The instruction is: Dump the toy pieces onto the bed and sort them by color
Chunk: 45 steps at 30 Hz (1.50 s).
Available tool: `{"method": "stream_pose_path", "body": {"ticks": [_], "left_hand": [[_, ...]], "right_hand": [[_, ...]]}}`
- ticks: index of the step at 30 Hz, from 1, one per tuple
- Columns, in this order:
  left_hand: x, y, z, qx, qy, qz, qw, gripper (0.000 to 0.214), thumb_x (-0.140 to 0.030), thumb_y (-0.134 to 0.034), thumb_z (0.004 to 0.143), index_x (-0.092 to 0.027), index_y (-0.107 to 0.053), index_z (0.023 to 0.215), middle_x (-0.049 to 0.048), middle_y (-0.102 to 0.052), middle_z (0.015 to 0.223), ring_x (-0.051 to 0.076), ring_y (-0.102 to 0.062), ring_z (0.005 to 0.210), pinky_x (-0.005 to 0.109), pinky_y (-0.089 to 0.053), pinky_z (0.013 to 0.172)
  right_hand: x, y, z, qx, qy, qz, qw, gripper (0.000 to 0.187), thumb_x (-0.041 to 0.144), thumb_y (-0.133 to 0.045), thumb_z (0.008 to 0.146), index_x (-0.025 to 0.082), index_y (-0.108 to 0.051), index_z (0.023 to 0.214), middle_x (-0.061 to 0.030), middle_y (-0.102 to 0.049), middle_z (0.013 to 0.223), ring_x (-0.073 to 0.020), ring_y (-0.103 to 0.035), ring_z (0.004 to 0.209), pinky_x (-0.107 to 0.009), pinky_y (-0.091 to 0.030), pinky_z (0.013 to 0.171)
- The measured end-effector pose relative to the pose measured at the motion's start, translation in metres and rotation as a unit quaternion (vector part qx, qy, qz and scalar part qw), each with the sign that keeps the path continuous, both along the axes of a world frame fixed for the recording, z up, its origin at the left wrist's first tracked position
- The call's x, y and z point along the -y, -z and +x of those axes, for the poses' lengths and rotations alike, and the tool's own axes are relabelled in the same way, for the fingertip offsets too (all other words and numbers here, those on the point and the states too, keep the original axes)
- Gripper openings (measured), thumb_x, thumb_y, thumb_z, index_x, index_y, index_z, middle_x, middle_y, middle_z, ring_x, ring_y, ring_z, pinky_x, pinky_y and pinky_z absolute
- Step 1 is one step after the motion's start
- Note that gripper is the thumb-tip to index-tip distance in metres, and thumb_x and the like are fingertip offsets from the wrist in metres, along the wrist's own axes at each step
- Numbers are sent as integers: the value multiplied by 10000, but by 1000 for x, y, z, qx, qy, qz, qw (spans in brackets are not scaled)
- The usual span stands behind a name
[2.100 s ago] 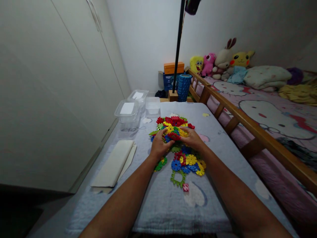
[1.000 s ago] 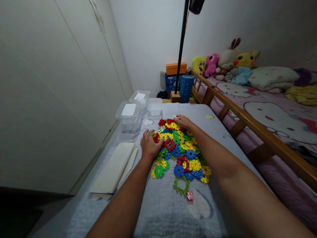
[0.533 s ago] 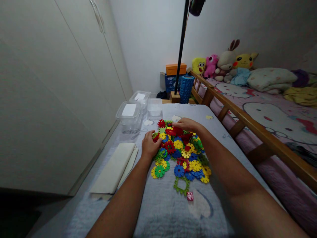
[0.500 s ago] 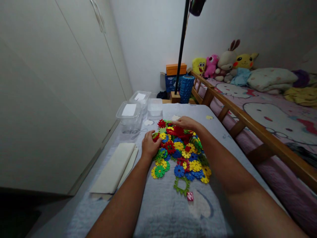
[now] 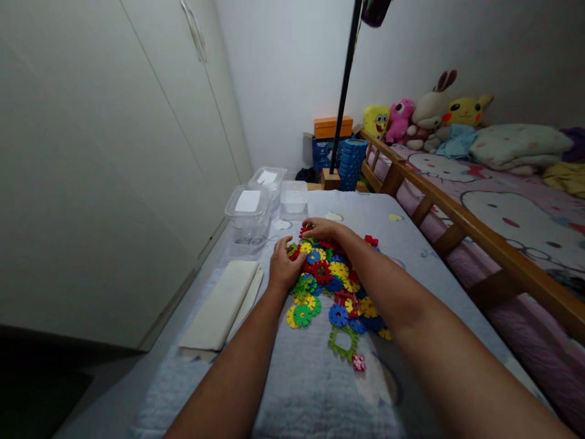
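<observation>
A heap of plastic interlocking building pieces (image 5: 322, 272), discs and square gear shapes in red, yellow, blue and green, lies on the cloth-covered table. My left hand (image 5: 285, 266) cups the heap's left edge, thumb and fingers apart, touching red and green pieces. Over the far edge, my right hand (image 5: 322, 228) curves its parted fingers around a red piece (image 5: 306, 231) without a visible firm grip. My right forearm hides part of the heap. A green square frame piece (image 5: 332, 347) and a small pink brick (image 5: 359, 363) lie at the near side.
Clear plastic boxes (image 5: 249, 225) stand at the far left, two with white paper on their lids. A folded cream sheet (image 5: 222, 305) lies left of my arm. A wooden bed rail (image 5: 450, 213) runs along the right, and a white cupboard (image 5: 114, 183) borders the left.
My right hand has moved left along the far edge of the heap, closer to my left hand. The left hand stays at the heap's left edge. The view has shifted slightly.
</observation>
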<state>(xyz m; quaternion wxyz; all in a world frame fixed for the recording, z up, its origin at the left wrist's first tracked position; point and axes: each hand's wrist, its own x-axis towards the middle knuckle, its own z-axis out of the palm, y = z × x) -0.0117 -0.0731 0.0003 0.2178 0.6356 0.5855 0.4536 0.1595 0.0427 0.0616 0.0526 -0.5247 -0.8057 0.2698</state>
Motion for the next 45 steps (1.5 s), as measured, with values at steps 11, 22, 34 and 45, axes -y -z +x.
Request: {"method": "stream_pose_path", "body": {"ticks": [11,22,34,45], "left_hand": [[2,-3,1,15,35,-41,998,533,-467,-617,892,-164,-562,1326,156,-640,1348,276,-628,1232,442,-496,1067],[6,-8,4,-16,103,-39,994,509,-449,-594,901,-194,-585,1342,121,-652,1359,267,-628,1241,436,-481,1096],[11,-15,8,-39,171,-48,983,446,-476,-576,898,-205,-657,1244,87,-697,1288,261,-650,1202,404,-499,1067],[11,-12,6,31,112,30,993,312,-379,-595,892,-208,-656,1146,93,-663,1227,233,-627,1189,401,-503,1052]], "right_hand": [[82,-50,53,-90,-111,-26,989,337,447,-629,888,199,-758,1076,-63,-755,1097,-236,-676,1022,-344,-510,939],[163,17,134,-9,43,81,996,1244,673,-843,580,272,-285,1617,-149,-222,1687,-385,-211,1548,-570,-253,1230],[132,24,76,-117,114,227,960,426,141,-610,758,189,-705,1171,-122,-661,1243,-260,-599,1200,-429,-444,1100],[123,6,68,-218,113,171,954,552,371,-573,898,245,-545,1435,-102,-557,1476,-256,-564,1300,-449,-423,1127]]}}
